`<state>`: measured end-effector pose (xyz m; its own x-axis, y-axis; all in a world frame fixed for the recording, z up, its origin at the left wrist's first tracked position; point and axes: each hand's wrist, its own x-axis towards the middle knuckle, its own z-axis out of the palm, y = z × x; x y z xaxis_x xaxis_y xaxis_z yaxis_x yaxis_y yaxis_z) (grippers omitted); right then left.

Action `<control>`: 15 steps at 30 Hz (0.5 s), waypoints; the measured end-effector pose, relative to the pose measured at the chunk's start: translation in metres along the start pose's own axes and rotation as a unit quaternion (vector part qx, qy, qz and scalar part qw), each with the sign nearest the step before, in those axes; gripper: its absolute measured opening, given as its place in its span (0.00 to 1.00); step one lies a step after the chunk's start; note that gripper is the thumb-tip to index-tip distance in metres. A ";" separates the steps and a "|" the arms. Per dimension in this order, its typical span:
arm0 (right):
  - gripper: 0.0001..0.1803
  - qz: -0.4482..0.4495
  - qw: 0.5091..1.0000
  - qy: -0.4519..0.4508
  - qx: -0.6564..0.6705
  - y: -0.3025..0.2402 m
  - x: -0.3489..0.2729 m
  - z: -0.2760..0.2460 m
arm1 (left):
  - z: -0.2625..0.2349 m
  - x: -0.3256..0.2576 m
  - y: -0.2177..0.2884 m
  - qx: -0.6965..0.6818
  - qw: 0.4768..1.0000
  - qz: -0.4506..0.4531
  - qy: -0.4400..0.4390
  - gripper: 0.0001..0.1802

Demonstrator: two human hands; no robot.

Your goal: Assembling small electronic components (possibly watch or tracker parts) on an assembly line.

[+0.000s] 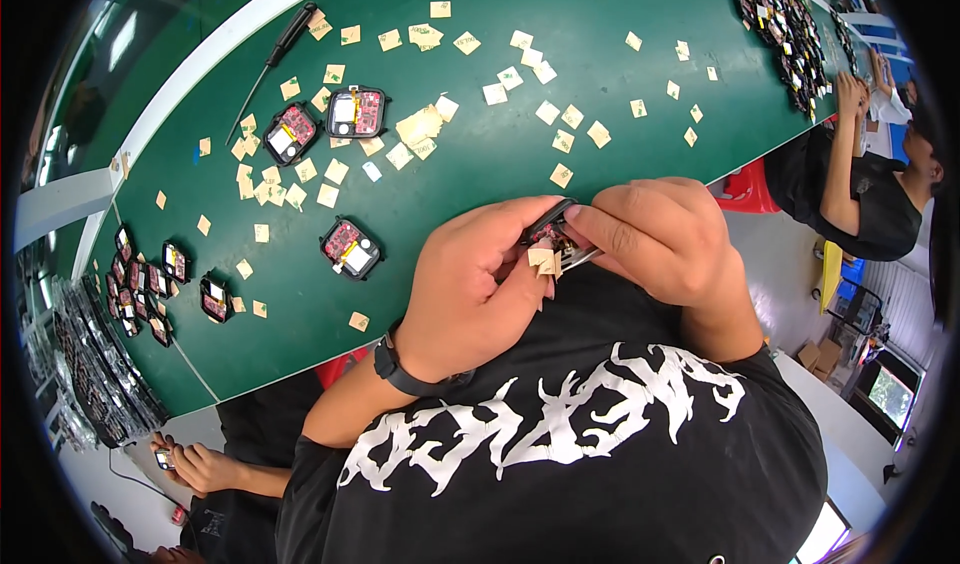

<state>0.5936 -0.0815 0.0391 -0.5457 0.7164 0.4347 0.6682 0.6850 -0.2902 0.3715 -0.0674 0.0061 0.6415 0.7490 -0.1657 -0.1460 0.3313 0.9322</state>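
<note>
Near my chest, my left hand (470, 279) grips a small black device housing (546, 226) with a red circuit board inside. Several beige adhesive pieces (545, 261) cling around my left thumb tip, just below the housing. My right hand (665, 239) is closed at the housing's other side, thumb and fingers pressed near its edge. A shiny thin metal tool (578, 258), looking like tweezers, sticks out under the right fingers; most of it is hidden. On the table, an open device housing (352, 249) with a white part and a red board lies left of my hands.
Two more open housings (357, 114) and a black-handled screwdriver (288, 39) lie farther off among scattered beige adhesive pieces (420, 126). Device piles stand at far left (140, 289) and far right (785, 39). One co-worker's hands (200, 466) are lower left; another person (865, 179) sits right.
</note>
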 end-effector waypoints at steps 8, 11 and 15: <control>0.15 -0.048 0.998 0.008 -0.028 0.000 0.003 -0.007 | -0.002 -0.002 -0.004 0.041 0.999 0.002 -0.016 0.20; 0.15 -0.056 0.998 -0.005 -0.020 0.001 0.004 -0.009 | -0.002 -0.001 -0.003 0.037 0.999 -0.006 -0.016 0.20; 0.13 -0.050 0.999 -0.014 0.007 0.004 0.004 -0.010 | -0.003 -0.002 -0.004 0.053 0.998 -0.001 -0.019 0.20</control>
<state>0.5994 -0.0776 0.0482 -0.6235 0.6477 0.4379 0.6022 0.7550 -0.2593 0.3684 -0.0686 0.0017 0.6708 0.7246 -0.1578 -0.0647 0.2691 0.9609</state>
